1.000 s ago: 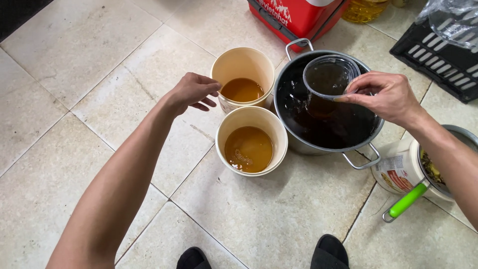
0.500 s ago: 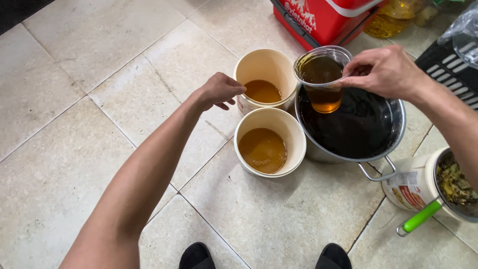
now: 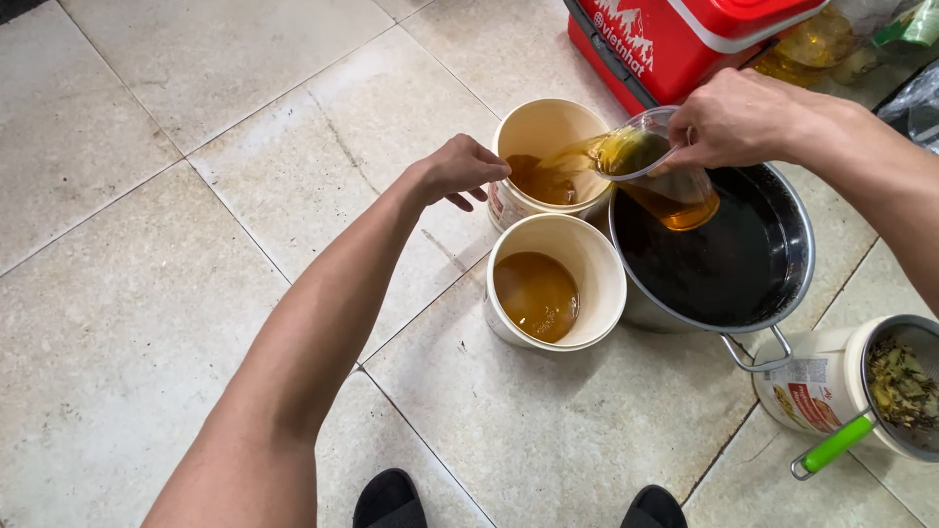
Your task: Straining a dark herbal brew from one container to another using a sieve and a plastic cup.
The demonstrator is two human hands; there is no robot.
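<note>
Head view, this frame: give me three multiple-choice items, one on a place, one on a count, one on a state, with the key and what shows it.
1. Where is the right hand pouring from the clear cup?
A. into the far cream tub
B. into the strainer
C. onto the tiles

2. How many cream tubs hold amber liquid?
A. one
B. two
C. four

3. What is the state of the steel pot?
A. empty
B. covered with a lid
C. open and filled with dark liquid

Key:
1. A, the tilted cup sends an amber stream into the far cream tub, which the left hand steadies at its rim.
2. B, the far tub and the near cream tub both show amber liquid.
3. C, no lid is on it and the dark surface shows inside.
</note>
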